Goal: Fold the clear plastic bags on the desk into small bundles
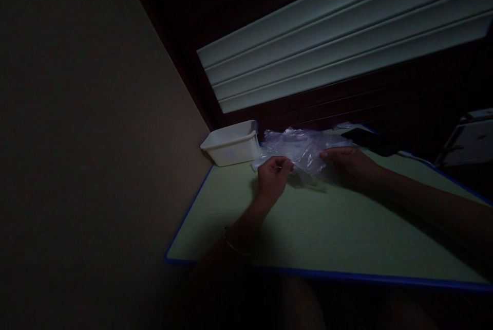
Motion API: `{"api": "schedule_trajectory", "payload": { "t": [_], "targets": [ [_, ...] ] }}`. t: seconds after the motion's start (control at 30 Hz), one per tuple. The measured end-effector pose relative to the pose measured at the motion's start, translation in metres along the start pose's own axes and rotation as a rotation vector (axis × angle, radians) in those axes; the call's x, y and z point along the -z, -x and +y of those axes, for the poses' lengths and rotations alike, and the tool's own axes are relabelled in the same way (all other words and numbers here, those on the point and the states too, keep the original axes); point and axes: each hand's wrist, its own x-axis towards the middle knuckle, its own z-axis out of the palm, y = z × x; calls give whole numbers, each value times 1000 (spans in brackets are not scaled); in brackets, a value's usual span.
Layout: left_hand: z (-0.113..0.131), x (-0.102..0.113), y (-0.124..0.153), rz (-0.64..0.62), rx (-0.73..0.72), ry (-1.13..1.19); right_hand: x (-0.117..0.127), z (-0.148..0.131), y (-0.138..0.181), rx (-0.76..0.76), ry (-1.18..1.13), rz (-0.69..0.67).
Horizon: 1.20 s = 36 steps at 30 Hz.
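Both my hands hold a clear, crinkled plastic bag (308, 158) above the table. My left hand (272, 178) pinches its near left edge between thumb and fingers. On the other side, my right hand (348, 163) grips the bag with the thumb on top; most of its fingers are in shadow or behind the plastic. More clear plastic (283, 140) lies bunched just behind, and I cannot tell how many bags are in it.
A white plastic bin (233, 147) stands at the table's back left corner, against the wall. The pale green table (308, 237) has a blue edge. A dark flat item (372, 141) lies at the back right. Behind rises a dark wooden panel with pale slats (327, 37).
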Motion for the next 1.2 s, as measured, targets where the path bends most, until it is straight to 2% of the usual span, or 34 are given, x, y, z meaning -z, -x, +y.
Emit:
{"api": "schedule_trajectory", "payload": {
  "t": [0.13, 0.3, 0.47, 0.63, 0.8, 1.07, 1.2],
  "targets": [
    [7, 0, 2, -15, -90, 39, 0, 1, 0, -8, -46, -11],
    [9, -3, 8, -94, -189, -58, 3, 3, -4, 16, 24, 1],
    [1, -5, 7, -38, -113, -108, 6, 4, -6, 46, 143, 79],
    [-3, -6, 4, -2, -3, -14, 6, 4, -5, 37, 163, 94],
    [2, -8, 5, -47, 12, 22, 5, 1, -3, 89, 183, 99],
    [8, -10, 9, -142, -3, -2, -5, -12, 1, 246, 404, 103],
    [9, -10, 11, -157, -25, -19, -11, -16, 4, 246, 418, 109]
  ]
}}
